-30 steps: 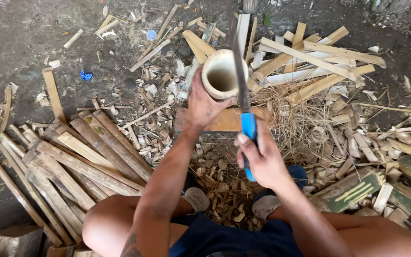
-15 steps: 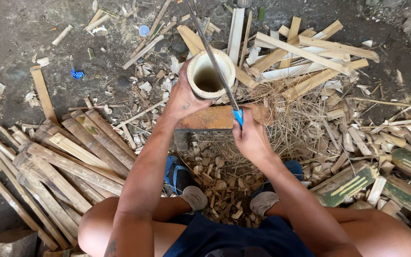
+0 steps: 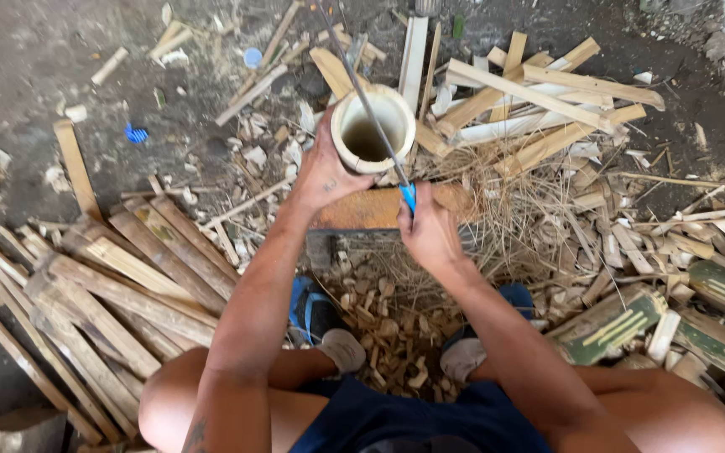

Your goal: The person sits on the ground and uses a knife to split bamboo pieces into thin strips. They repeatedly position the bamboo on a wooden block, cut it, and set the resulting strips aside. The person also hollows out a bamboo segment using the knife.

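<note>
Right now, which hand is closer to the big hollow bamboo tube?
Left. The left hand grips the bamboo tube at its side; the right hand sits just below it, holding the blue-handled knife.

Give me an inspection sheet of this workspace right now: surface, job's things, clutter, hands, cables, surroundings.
Surface: dark dirt ground, littered with chips.
Job's things: hollow pale bamboo tube upright on an orange-brown wooden block; long thin blade with blue handle laid across the tube's rim.
Clutter: split bamboo slats at left, loose pale strips upper right, green-skinned offcuts at right.
Hands: left hand grips the tube; right hand grips the handle.
Cables: nothing seen.
Surroundings: small blue scrap on the ground.
</note>
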